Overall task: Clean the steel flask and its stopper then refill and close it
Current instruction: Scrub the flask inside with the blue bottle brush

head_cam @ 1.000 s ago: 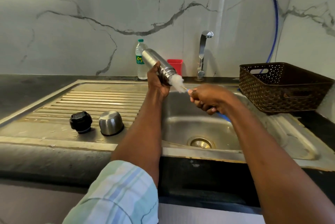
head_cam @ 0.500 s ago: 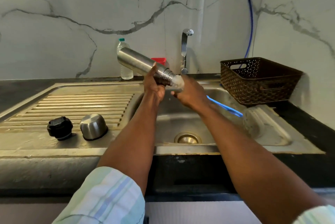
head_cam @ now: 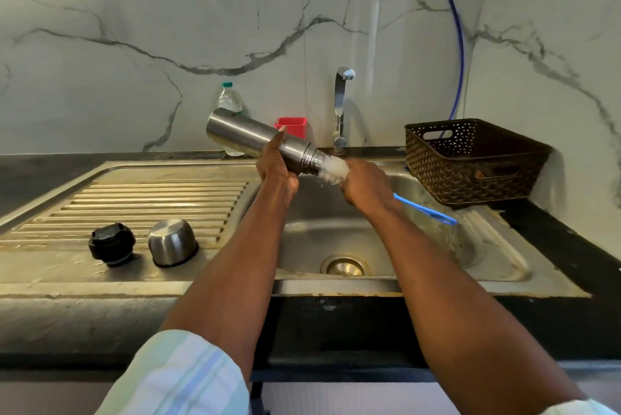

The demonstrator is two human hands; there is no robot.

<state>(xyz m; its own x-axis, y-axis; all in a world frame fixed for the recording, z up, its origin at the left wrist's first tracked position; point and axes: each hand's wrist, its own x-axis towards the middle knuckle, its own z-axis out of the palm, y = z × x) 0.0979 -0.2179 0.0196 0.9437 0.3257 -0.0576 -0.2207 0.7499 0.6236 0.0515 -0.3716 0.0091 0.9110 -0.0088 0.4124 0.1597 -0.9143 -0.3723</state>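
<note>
We see our left hand (head_cam: 276,168) curled round the steel flask (head_cam: 258,141) near its neck, holding it tilted over the sink (head_cam: 339,233), base up toward the wall and mouth down to the right. Our right hand (head_cam: 364,184) grips the bottle brush (head_cam: 336,171); its white bristles sit at the flask's mouth, and how far they reach inside is hidden from us. The fingers of that hand are out of sight behind its back, and only the blue handle's tail (head_cam: 426,211) shows past the wrist. On the ribbed draining board (head_cam: 151,193) to the left, the black stopper (head_cam: 112,244) and the steel cup (head_cam: 173,242) stand just beside each other. Behind the flask a plastic water bottle (head_cam: 230,100) is half covered, and a red holder (head_cam: 293,125) stands near the tap (head_cam: 341,105). A brown basket (head_cam: 470,162) sits on the right.
</note>
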